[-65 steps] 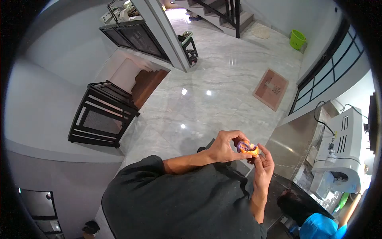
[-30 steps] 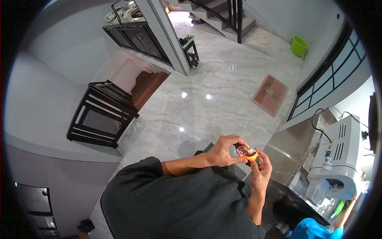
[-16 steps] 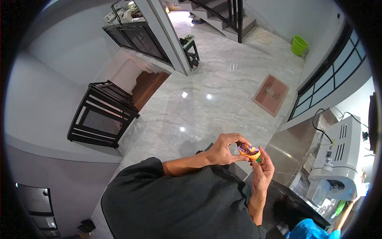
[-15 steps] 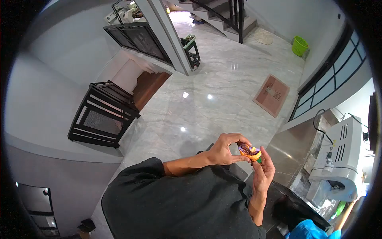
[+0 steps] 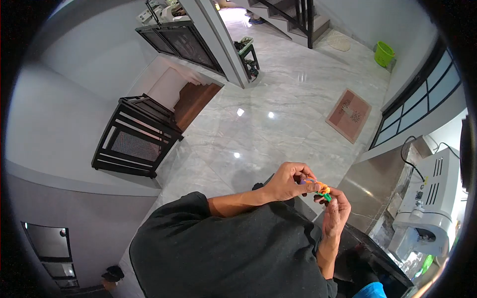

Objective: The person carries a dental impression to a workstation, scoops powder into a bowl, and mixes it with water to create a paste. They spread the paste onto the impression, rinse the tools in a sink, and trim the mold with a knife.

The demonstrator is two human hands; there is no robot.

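while you look down at your hands, the little orange thing point(image 5: 324, 189) is up in the air between them, near four o'clock. it has some purple on one side and a green end point(image 5: 326, 197). your left hand point(image 5: 286, 183) comes in from nine o'clock, and its thumb and fingers pinch the orange part. your right hand point(image 5: 336, 212) comes up from five o'clock, with its fingers bent around the green end. whether they squeeze it, i cannot tell, because they hide part of it.

your dark shirt point(image 5: 233, 248) fills six o'clock. past your hands is the shiny gray floor point(image 5: 208, 149). a pink mat point(image 5: 349, 116) lies on it between two and three o'clock, and a bright green bucket point(image 5: 384, 54) stands at two. a black gate point(image 5: 134, 141) is at nine. a white machine point(image 5: 431, 191) sits between three and four, and someone's blue sleeve point(image 5: 371, 291) peeks in between four and five.
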